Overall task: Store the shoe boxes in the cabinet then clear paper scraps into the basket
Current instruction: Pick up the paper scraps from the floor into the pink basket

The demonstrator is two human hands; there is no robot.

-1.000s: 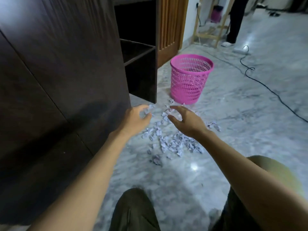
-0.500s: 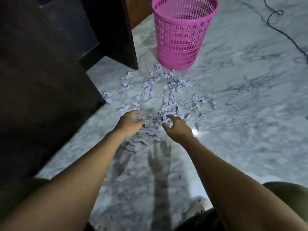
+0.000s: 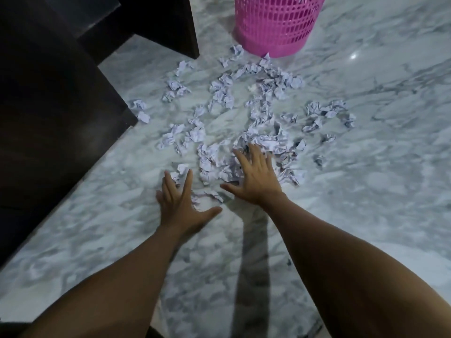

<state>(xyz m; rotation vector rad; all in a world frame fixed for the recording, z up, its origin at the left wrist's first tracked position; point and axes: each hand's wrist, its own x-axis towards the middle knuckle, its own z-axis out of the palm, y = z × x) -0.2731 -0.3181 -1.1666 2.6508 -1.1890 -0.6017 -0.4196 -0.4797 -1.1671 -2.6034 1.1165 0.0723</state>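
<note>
Pink basket (image 3: 275, 28), interior out of view; paper scraps (image 3: 212, 164) strewn beside.

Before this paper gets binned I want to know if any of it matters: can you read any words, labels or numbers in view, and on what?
No text here can be read.
Paper scraps: dark ink marks show on several crumpled pieces, too small and blurred to read.
Pink basket: no label or brand on the part in view.
Dark cabinet: no writing visible.
</note>
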